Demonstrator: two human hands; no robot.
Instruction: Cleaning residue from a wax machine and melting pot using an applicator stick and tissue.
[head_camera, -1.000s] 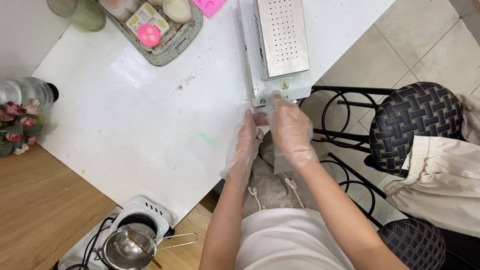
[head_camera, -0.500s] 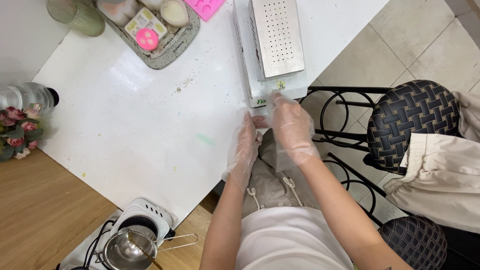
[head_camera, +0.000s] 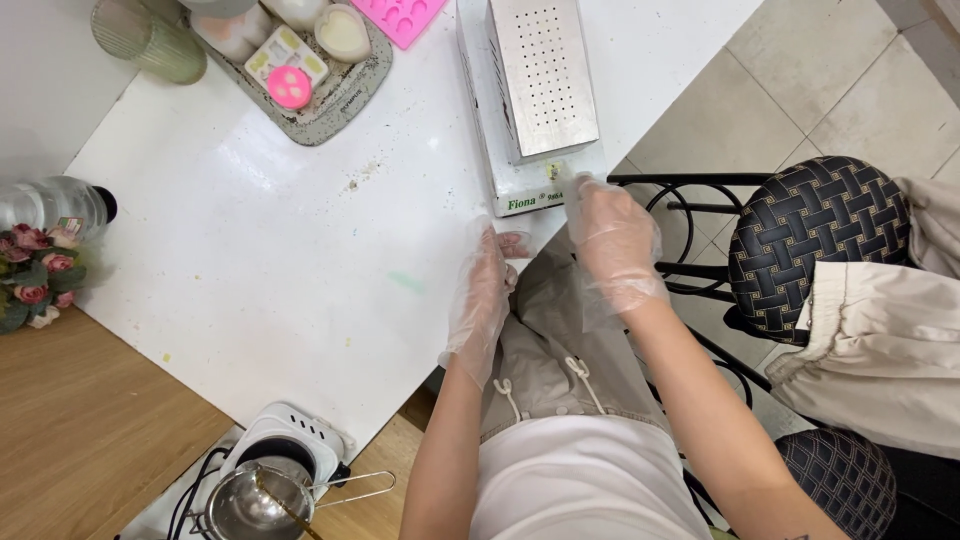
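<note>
1. My left hand (head_camera: 482, 295), in a clear glove, fingers together and flat, rests on the desk (head_camera: 250, 260) edge, holding nothing.
2. My right hand (head_camera: 612, 240), gloved, fingers apart, touches the white machine (head_camera: 530, 110) at its 6 o'clock corner.
3. The grey tray (head_camera: 330, 100) sits at the machine's 9 o'clock.

A broad bare stretch of the white worktop (head_camera: 250, 270) lies open left of the 2 hands. Ahead, the white machine (head_camera: 535, 100) with its perforated metal block blocks the way. The grey tray (head_camera: 335, 100) and green glass (head_camera: 150, 40) crowd the far side; a black chair (head_camera: 815, 240) stands right.
</note>
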